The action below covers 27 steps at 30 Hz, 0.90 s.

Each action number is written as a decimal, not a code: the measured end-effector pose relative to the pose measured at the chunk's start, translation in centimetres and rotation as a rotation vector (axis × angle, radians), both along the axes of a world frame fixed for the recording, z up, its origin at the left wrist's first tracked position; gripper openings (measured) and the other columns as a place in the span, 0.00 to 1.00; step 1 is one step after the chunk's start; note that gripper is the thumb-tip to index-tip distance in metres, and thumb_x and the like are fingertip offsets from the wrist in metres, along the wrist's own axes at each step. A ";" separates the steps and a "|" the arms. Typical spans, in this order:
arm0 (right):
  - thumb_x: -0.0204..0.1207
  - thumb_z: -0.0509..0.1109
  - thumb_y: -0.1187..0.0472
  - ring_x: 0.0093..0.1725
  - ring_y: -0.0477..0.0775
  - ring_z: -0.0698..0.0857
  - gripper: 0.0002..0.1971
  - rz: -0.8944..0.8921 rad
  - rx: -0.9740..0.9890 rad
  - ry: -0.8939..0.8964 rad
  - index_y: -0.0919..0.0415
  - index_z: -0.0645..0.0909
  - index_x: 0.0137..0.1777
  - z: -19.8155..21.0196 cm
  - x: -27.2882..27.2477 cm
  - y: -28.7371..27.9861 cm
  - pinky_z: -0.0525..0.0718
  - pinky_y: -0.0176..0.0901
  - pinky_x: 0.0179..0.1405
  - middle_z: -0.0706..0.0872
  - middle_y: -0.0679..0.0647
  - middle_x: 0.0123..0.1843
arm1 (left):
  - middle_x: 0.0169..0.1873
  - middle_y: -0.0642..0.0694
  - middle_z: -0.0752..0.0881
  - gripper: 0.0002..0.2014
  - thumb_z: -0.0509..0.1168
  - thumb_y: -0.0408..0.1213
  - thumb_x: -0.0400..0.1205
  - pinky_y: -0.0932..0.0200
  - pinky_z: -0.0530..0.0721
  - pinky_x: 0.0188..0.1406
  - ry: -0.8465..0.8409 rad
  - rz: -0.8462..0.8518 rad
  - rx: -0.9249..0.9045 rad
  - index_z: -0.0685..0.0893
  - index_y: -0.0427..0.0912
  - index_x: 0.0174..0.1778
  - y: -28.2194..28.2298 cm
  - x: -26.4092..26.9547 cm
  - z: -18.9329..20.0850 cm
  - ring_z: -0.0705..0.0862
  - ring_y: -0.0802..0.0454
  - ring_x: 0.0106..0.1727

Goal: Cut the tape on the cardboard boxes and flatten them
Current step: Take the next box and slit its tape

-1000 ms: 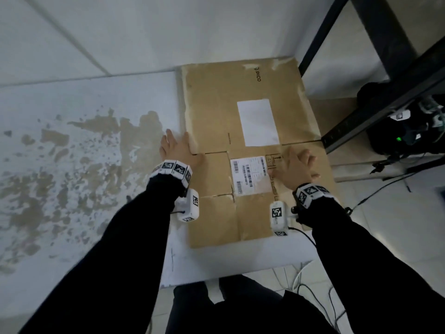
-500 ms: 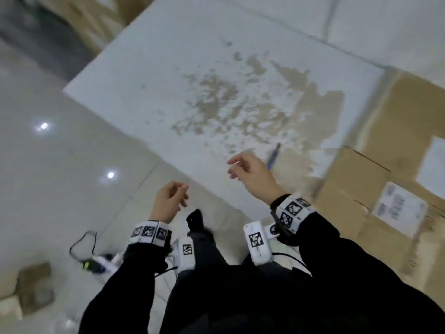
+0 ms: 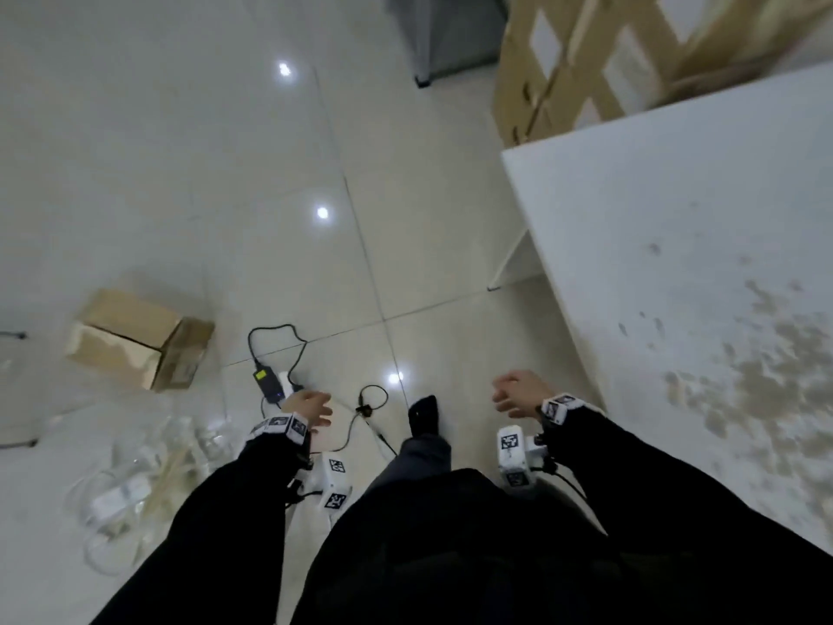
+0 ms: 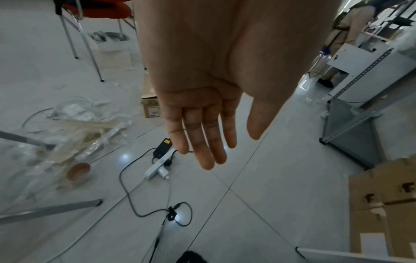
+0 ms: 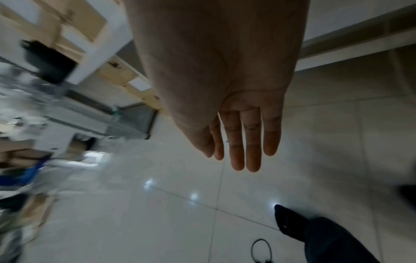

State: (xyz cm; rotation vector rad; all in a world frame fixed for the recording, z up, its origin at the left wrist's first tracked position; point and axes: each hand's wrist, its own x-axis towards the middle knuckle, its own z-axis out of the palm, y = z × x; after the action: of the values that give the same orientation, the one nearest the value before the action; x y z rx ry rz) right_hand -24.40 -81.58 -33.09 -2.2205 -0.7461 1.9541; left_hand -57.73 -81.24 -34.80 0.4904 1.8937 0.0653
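A small brown cardboard box [image 3: 139,338] lies on its side on the tiled floor at the left; part of it [image 4: 151,105] shows behind my left hand in the left wrist view. My left hand [image 3: 308,406] hangs over the floor with straight, relaxed fingers [image 4: 211,142] and holds nothing. Beside the white table edge, my right hand [image 3: 516,392] is also empty, its fingers [image 5: 243,140] straight. Larger cardboard boxes [image 3: 577,60] with white labels stand beyond the table's far corner, also seen as a carton [image 4: 382,204] at the right of the left wrist view.
The stained white table [image 3: 676,272] fills the right side. On the floor lie a power strip with a black adapter [image 3: 270,385], looping cables [image 3: 374,399], clear plastic packaging [image 3: 135,480] and a tape roll [image 4: 78,171]. A chair [image 4: 90,26] and metal shelving [image 4: 351,138] stand farther off.
I have turned left, away from the flattened cardboard on the table, and now face the floor. Both hands have lifted off the cardboard and hang empty in front of me.
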 end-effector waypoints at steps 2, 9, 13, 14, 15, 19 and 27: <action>0.84 0.58 0.64 0.30 0.52 0.79 0.05 -0.077 -0.029 -0.058 0.62 0.74 0.48 -0.7 0.3 1.1 0.73 0.39 0.29 0.79 0.56 0.34 | 0.41 0.38 0.83 0.15 0.59 0.36 0.86 0.60 0.70 0.29 -0.015 -0.003 0.020 0.77 0.29 0.64 2.4 0.2 0.1 0.79 0.48 0.30; 0.83 0.60 0.64 0.35 0.56 0.82 0.10 -0.288 -0.120 -0.026 0.68 0.76 0.59 -3.1 -0.5 12.0 0.77 0.42 0.30 0.83 0.60 0.40 | 0.36 0.44 0.82 0.07 0.59 0.37 0.87 0.61 0.71 0.30 -0.111 -0.016 -0.003 0.76 0.37 0.55 14.3 1.6 -0.1 0.80 0.49 0.31; 0.84 0.59 0.65 0.47 0.59 0.81 0.18 -0.332 -0.117 0.030 0.74 0.72 0.70 -4.0 -1.1 21.2 0.78 0.44 0.32 0.82 0.69 0.64 | 0.35 0.44 0.82 0.06 0.59 0.37 0.87 0.61 0.71 0.28 -0.113 -0.025 -0.001 0.75 0.38 0.55 22.9 1.5 -0.4 0.81 0.49 0.31; 0.84 0.58 0.65 0.46 0.60 0.81 0.18 -0.341 -0.107 0.043 0.74 0.72 0.70 -3.7 -1.2 23.9 0.78 0.44 0.31 0.82 0.69 0.64 | 0.34 0.44 0.82 0.06 0.59 0.36 0.87 0.62 0.70 0.26 -0.089 -0.021 0.005 0.75 0.38 0.54 25.2 1.2 -0.1 0.80 0.49 0.30; 0.84 0.58 0.65 0.41 0.60 0.81 0.16 -0.359 -0.091 0.046 0.73 0.73 0.68 -3.3 -1.5 26.6 0.77 0.45 0.31 0.84 0.68 0.58 | 0.34 0.44 0.82 0.05 0.59 0.36 0.87 0.62 0.70 0.25 -0.066 -0.025 0.012 0.76 0.37 0.54 27.5 0.9 0.4 0.80 0.49 0.29; 0.84 0.60 0.64 0.32 0.53 0.80 0.06 -0.299 0.027 0.027 0.65 0.75 0.55 -1.0 -2.6 36.6 0.77 0.41 0.30 0.81 0.58 0.36 | 0.34 0.44 0.82 0.05 0.58 0.36 0.87 0.61 0.70 0.29 -0.057 -0.049 0.025 0.75 0.38 0.54 36.2 -0.6 1.8 0.80 0.49 0.31; 0.84 0.59 0.61 0.33 0.51 0.81 0.06 -0.256 0.196 0.054 0.63 0.75 0.53 1.8 -2.6 51.1 0.76 0.39 0.31 0.82 0.56 0.37 | 0.34 0.41 0.83 0.06 0.60 0.35 0.87 0.57 0.72 0.36 -0.011 -0.044 0.079 0.78 0.36 0.54 54.6 -1.9 2.1 0.81 0.46 0.33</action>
State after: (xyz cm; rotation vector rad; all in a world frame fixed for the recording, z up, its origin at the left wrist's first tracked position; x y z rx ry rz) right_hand -26.98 -30.48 -31.24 -2.0276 -0.5839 1.7333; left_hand -59.68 -26.60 -32.73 0.5839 1.8746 0.1135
